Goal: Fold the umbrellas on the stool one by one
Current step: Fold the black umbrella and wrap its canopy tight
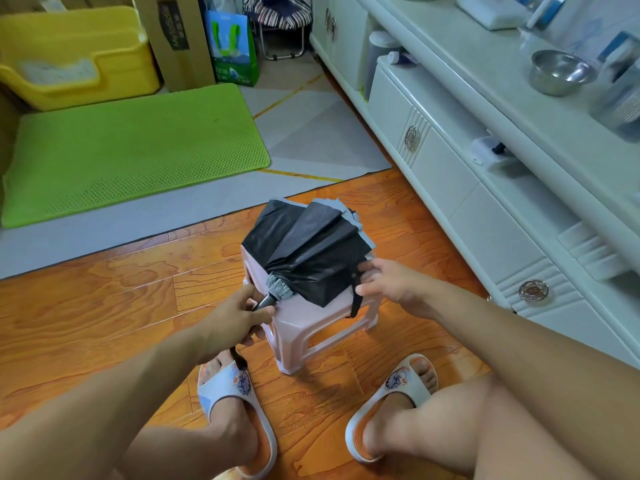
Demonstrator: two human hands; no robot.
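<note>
A black umbrella [308,251] lies loosely bunched on a pink stool [322,327], its canopy spilling over the far and right edges. The left hand [239,318] grips its handle at the stool's near-left corner. The right hand [388,284] touches the canopy's near edge, fingers loosely spread. Bare wooden floor [104,306] opens leftward; a white cabinet [485,202] crowds the right. A far cardboard box [176,39] carries unreadable lettering.

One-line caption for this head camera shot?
Left hand grips black umbrella's handle on pink stool; right hand touches canopy.
</note>
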